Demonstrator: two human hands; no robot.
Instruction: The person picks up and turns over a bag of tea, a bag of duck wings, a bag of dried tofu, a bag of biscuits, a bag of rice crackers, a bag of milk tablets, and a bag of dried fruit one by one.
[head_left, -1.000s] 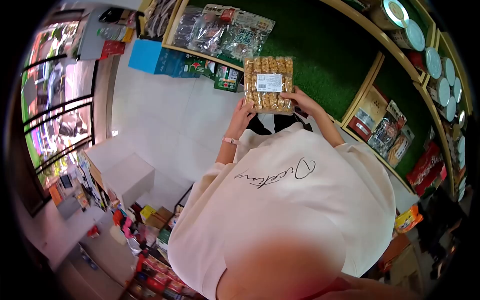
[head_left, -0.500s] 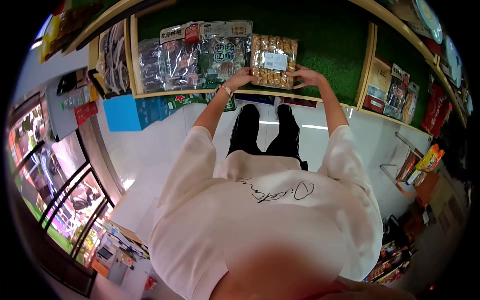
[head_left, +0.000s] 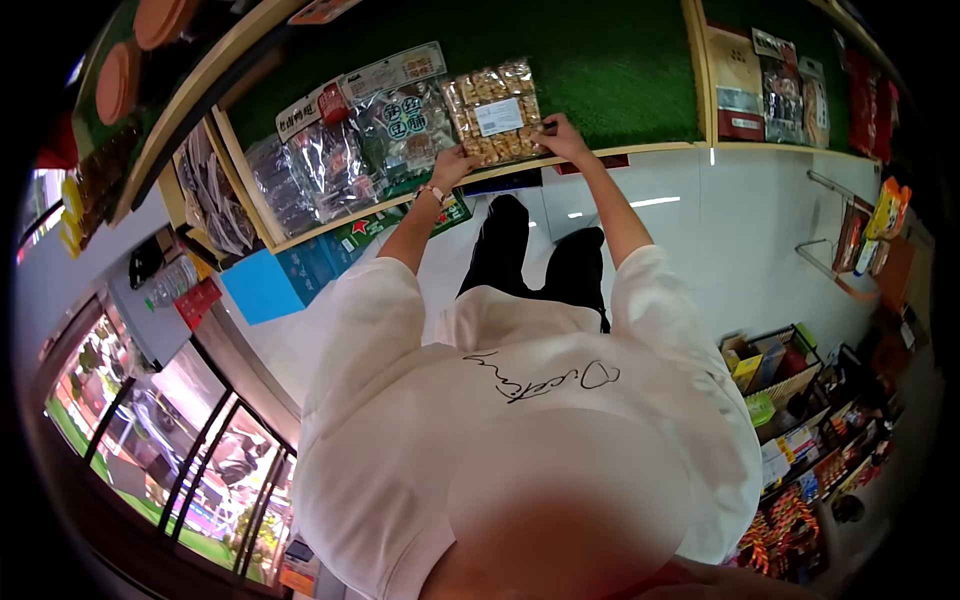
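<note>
Shop interior with tiled floor [head_left: 660,225] and a long wooden shelf [head_left: 620,75] lined in green turf, as viewed downward from the head. Left hand [head_left: 453,167]: fingers drawn in at the lower left corner of a clear package [head_left: 490,95] of golden-brown pieces in rows. Right hand [head_left: 563,138]: fingers bent against the lower right edge of the same package, so held between both hands. Note the white printed label [head_left: 499,117] facing upward. Position of the package: over the turf near the front edge of the shelf, slightly tilted in the plane of view; full contact with the turf not possible to tell. Pale band [head_left: 432,193] around the left wrist. Just beside the package, on its left, a clear pouch [head_left: 408,120] with round blue-green lettering; beyond it, a second pouch [head_left: 325,150] with a red patch, then dark packets [head_left: 280,185]. To the right, past a wooden divider [head_left: 700,75], further packs [head_left: 782,95]. Below the shelf, a green carton [head_left: 365,230] and a blue box [head_left: 265,280]. Nearest the camera, a white shirt [head_left: 530,450] with black script. Lower left, dark-barred glazing [head_left: 205,460].
</note>
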